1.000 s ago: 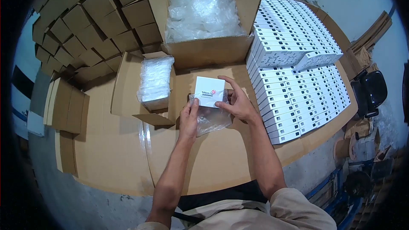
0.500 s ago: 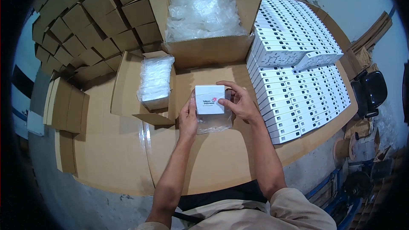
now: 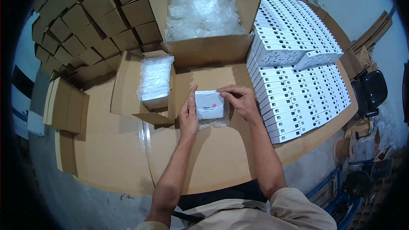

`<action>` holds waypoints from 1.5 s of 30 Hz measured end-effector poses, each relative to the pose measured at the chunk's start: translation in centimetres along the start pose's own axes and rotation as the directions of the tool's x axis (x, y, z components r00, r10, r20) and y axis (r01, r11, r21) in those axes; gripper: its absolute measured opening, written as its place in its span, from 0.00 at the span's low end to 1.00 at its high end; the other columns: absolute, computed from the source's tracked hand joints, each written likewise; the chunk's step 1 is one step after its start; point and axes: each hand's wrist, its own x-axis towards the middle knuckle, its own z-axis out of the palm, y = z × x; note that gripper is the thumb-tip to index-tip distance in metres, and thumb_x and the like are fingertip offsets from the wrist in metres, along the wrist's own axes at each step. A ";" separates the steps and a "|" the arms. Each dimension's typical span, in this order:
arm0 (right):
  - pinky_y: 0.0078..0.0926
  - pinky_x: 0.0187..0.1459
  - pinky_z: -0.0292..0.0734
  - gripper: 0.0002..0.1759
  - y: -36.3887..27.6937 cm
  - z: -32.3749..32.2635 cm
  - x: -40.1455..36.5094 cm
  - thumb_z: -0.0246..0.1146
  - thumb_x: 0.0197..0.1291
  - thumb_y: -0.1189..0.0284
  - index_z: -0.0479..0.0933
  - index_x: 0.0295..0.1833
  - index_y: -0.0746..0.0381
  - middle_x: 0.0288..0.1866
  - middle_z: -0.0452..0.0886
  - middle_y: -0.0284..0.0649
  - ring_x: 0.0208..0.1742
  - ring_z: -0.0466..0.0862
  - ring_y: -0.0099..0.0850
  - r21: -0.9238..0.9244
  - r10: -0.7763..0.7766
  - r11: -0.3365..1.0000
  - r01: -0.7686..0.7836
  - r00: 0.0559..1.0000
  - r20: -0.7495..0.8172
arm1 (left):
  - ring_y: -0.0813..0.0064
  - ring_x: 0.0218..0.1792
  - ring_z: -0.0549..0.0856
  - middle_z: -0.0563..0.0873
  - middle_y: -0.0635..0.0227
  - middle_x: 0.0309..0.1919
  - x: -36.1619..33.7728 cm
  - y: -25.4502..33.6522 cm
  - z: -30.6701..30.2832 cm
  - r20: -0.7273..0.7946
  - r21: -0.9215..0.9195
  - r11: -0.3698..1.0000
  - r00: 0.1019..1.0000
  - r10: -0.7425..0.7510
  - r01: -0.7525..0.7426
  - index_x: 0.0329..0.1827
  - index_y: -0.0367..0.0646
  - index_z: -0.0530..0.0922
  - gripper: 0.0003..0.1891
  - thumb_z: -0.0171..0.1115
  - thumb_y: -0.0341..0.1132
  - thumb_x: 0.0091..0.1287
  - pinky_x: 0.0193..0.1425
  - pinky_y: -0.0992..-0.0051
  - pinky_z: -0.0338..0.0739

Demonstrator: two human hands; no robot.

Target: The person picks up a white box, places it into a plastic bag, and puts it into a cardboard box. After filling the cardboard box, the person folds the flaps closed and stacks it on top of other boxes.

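Between my hands is a small white box point(image 3: 208, 105) with a red logo and dark lettering on its face. A clear plastic bag point(image 3: 216, 123) lies around its lower part and shows past its right and bottom edges. My left hand point(image 3: 188, 113) is closed along the box's left side, thumb upright at the edge. At the upper right corner, my right hand point(image 3: 240, 102) pinches the box between thumb and index finger. Left of my hands, an open carton point(image 3: 123, 91) holds a row of plastic-wrapped white boxes point(image 3: 155, 79).
Behind my hands stands a large carton point(image 3: 208, 52) filled with clear plastic bags point(image 3: 204, 10). Stacked white boxes point(image 3: 294, 98) rise on the right. Brown cartons point(image 3: 98, 12) pile up at the back left, and more cartons point(image 3: 66, 106) stand at the table's left edge.
The white box has moved down and tilted, with less of the bag showing below it. My right thumb has shifted from the box's face up to its upper right corner.
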 end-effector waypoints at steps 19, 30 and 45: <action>0.29 0.56 0.85 0.09 0.7 0.1 -0.2 0.70 0.69 0.76 0.89 0.50 0.69 0.45 0.92 0.45 0.49 0.90 0.30 0.341 -0.024 0.940 0.028 1.000 -0.017 | 0.69 0.62 0.84 0.87 0.55 0.61 -0.6 1.4 0.3 0.088 -0.012 0.986 0.982 0.165 -0.164 0.79 0.39 0.69 0.30 0.39 0.52 0.87 0.71 0.65 0.77; 0.36 0.63 0.83 0.29 -0.2 1.9 0.1 0.69 0.71 0.74 0.73 0.74 0.68 0.62 0.85 0.52 0.64 0.85 0.39 0.671 -0.019 0.741 0.000 1.000 0.021 | 0.66 0.68 0.79 0.82 0.55 0.65 0.8 0.5 0.4 0.082 -0.407 0.913 0.993 0.083 -0.043 0.72 0.38 0.71 0.27 0.42 0.52 0.87 0.75 0.63 0.72; 0.21 0.50 0.85 0.25 0.8 1.0 -0.2 0.74 0.64 0.79 0.80 0.66 0.67 0.53 0.88 0.38 0.50 0.86 0.22 0.249 0.052 0.966 -0.072 0.995 0.085 | 0.75 0.60 0.82 0.84 0.64 0.59 1.1 0.6 -0.2 0.133 -0.071 0.991 0.983 0.125 -0.116 0.69 0.36 0.76 0.22 0.69 0.31 0.74 0.66 0.71 0.76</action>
